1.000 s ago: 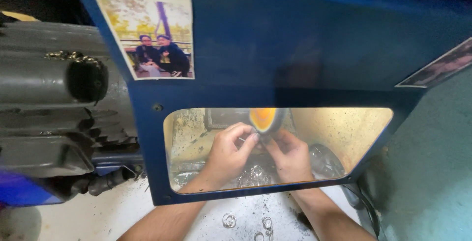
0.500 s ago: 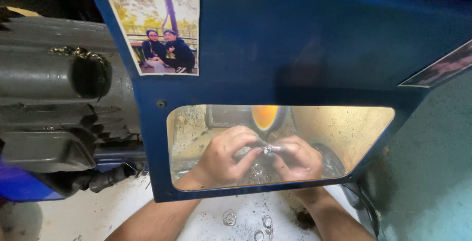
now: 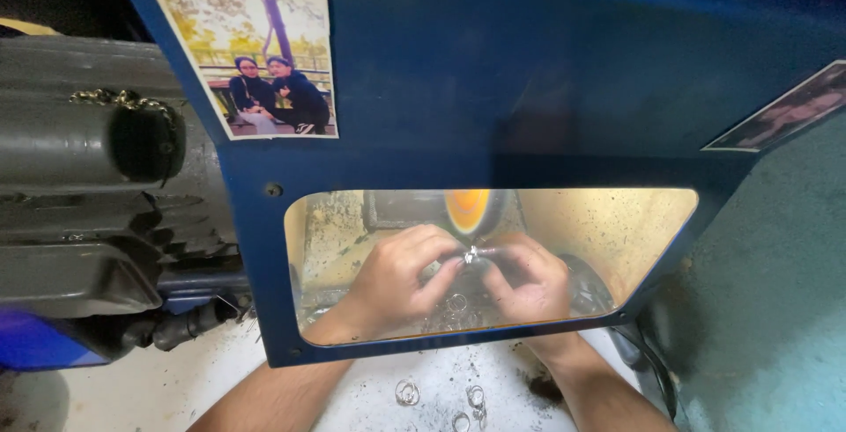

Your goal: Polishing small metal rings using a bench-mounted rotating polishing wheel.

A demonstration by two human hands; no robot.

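Behind the clear window of a blue guard panel (image 3: 493,97), my left hand (image 3: 401,273) and my right hand (image 3: 529,278) meet around a small shiny metal ring (image 3: 471,256). Both hands pinch it between fingertips, just below an orange polishing wheel (image 3: 469,210). The ring sits close under the wheel; I cannot tell whether it touches. Several more metal rings (image 3: 454,302) lie in the tray under my hands.
A grey motor housing (image 3: 88,203) with a brass chain fills the left. Loose rings (image 3: 407,391) lie on the white dusty surface (image 3: 132,397) by my forearms. A photo (image 3: 251,58) is stuck on the panel. A teal wall (image 3: 775,309) stands to the right.
My hands came down from the orange wheel and drew together, fingertips now pinching the ring between them just under it. The camera view shifted slightly.
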